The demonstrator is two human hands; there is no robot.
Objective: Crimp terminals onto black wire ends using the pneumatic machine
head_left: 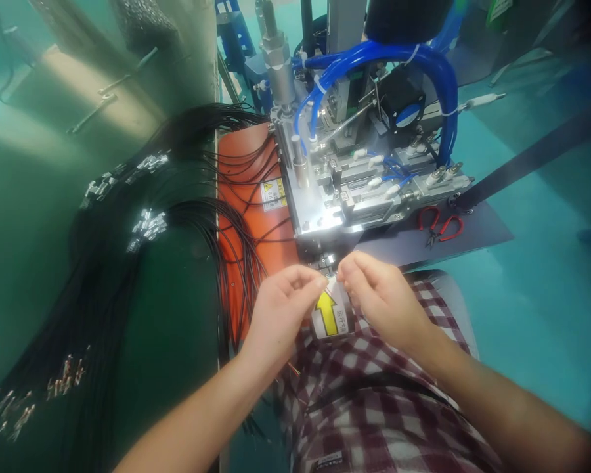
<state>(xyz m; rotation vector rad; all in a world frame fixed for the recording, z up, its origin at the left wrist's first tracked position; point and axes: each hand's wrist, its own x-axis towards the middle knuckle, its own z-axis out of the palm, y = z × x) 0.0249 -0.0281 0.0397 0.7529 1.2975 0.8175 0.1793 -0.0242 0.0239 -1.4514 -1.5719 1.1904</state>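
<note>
Machine (318,210), metal: standing beyond both hands, its front edge facing them. Arrow label (329,315), yellow on white: lying between the hands, just in front of the machine. Green table (167,315): ending at the orange plate (280,253), with black cables (236,230) crossing that edge. Grey panel (477,230): extending rightward, carrying red-handled pliers (452,227), leaving open room beside the right hand. Fingers are partly covering the label; cable ends at far left are blurring. Left hand (283,305): thumb and forefinger are meeting in a pinch over the label. Right hand (374,295): likewise pinching, slightly apart from the left. Whether either is gripping anything cannot be told.
</note>
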